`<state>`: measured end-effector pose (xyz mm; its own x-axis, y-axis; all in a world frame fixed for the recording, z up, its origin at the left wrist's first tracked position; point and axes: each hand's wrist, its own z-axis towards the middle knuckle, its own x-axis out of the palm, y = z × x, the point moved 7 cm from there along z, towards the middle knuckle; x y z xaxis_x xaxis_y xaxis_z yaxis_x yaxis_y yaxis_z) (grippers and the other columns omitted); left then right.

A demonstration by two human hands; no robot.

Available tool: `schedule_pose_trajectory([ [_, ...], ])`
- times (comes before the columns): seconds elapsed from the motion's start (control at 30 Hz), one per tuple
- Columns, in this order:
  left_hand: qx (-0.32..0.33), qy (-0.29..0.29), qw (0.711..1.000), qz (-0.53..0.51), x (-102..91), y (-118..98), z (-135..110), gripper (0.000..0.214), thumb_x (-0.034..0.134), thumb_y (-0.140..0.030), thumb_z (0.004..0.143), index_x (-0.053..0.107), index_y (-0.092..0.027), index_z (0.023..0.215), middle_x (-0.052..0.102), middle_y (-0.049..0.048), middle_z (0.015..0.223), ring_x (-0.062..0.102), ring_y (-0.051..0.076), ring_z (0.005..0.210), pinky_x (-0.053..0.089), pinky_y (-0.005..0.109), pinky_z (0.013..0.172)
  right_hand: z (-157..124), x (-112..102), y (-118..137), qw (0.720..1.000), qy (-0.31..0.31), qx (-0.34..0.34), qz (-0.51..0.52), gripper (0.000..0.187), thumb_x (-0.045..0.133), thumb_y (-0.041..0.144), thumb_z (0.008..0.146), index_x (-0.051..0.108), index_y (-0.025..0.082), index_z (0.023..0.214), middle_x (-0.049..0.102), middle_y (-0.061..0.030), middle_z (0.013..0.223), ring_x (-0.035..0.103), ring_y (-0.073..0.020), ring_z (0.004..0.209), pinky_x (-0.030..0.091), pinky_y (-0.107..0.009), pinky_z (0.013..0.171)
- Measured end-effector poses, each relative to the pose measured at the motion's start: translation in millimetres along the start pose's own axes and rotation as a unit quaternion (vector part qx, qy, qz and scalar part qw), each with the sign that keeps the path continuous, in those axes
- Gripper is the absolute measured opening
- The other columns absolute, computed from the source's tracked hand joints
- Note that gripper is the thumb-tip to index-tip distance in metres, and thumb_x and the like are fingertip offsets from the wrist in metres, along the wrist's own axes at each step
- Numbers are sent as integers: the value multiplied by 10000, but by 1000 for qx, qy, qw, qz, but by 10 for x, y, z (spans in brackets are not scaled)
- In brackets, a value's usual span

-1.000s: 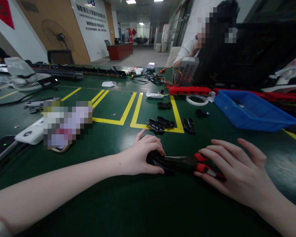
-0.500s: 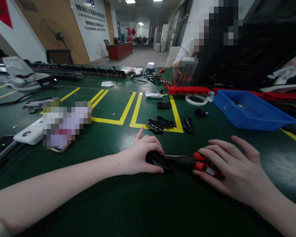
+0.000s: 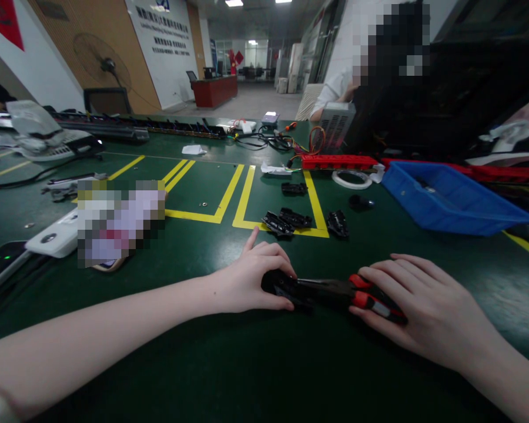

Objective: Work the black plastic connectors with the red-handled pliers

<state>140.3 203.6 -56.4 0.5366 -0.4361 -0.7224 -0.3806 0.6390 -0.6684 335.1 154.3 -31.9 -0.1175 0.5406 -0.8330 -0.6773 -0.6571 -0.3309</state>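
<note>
My left hand [image 3: 258,279] grips a black plastic part [image 3: 286,288] low over the green table, index finger and thumb on either side of it. Red-handled pliers [image 3: 364,298] are wrapped in my right hand [image 3: 423,299], their long jaws pointing left. The jaw tips touch the black part beside my left fingertips; what they bite on is too small to make out. Beyond my hands lie several similar black parts [image 3: 294,218], some on the yellow tape, with one more [image 3: 337,224] just right of it.
A blue bin [image 3: 458,205] stands at the right, near a white ring [image 3: 351,179] and a red strip [image 3: 339,161]. On the left are a phone [image 3: 123,229] and a white power bank [image 3: 55,238]. Cables and a metal power supply [image 3: 337,126] sit at the back, near a person.
My right hand's fingers have closed further around the plier handles, the raised finger coming down. My left hand and the black part stay nearly where they were.
</note>
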Motion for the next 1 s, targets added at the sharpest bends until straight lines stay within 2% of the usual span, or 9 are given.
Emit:
schedule_pose_trajectory([
  [0.27, 12, -3, 1000, 1, 16, 22, 3, 311, 806, -308, 766, 652, -202, 1015, 619, 28, 1105, 576, 231, 1138, -78, 603, 1192, 14, -11, 55, 1000, -1, 1, 11, 320, 453, 405, 961, 601, 126, 1015, 657, -116, 877, 626, -252, 791, 454, -460, 864],
  [0.37, 26, -3, 1000, -1, 22, 29, 6, 320, 803, -305, 771, 651, -199, 1032, 617, 31, 1108, 570, 225, 1132, 94, 554, 1202, -10, 15, 45, 1000, 5, 17, 25, 324, 471, 420, 951, 599, 129, 1017, 652, -118, 891, 620, -234, 773, 491, -398, 745],
  [0.43, 35, -4, 999, -3, 25, 33, 6, 326, 804, -319, 770, 656, -199, 1035, 613, 40, 1118, 561, 231, 1123, 255, 502, 1144, -29, 38, 25, 999, 13, 30, 42, 329, 486, 428, 946, 598, 129, 1024, 646, -117, 900, 614, -212, 749, 494, -340, 647],
  [0.5, 37, -7, 999, -3, 24, 34, 2, 326, 803, -329, 772, 659, -200, 1035, 609, 47, 1133, 551, 239, 1120, 345, 456, 1064, -41, 46, 9, 998, 16, 37, 56, 333, 490, 431, 946, 596, 128, 1033, 641, -115, 905, 613, -195, 742, 498, -306, 614],
  [0.7, 22, -8, 1000, -4, 13, 1, -6, 341, 803, -303, 773, 631, -201, 1050, 605, 44, 1144, 542, 241, 1113, 367, 418, 1010, -49, 11, -16, 996, 3, 41, 76, 329, 494, 432, 948, 597, 131, 1034, 637, -109, 899, 615, -179, 729, 512, -282, 608],
  [0.87, 31, 14, 999, 0, 33, -12, 9, 371, 769, -388, 809, 608, -199, 1086, 620, 50, 1111, 551, 237, 1063, 409, 379, 929, -70, 23, -8, 996, 0, 43, 78, 345, 499, 442, 945, 597, 126, 1044, 642, -114, 910, 622, -183, 737, 518, -285, 612],
  [1.0, 36, 18, 999, 5, 49, 11, 13, 345, 734, -381, 848, 610, -200, 1114, 626, 47, 1071, 554, 223, 1023, 416, 353, 885, -61, 44, 12, 996, -3, 45, 78, 347, 503, 438, 944, 599, 122, 1047, 643, -114, 911, 623, -182, 737, 521, -285, 616],
])
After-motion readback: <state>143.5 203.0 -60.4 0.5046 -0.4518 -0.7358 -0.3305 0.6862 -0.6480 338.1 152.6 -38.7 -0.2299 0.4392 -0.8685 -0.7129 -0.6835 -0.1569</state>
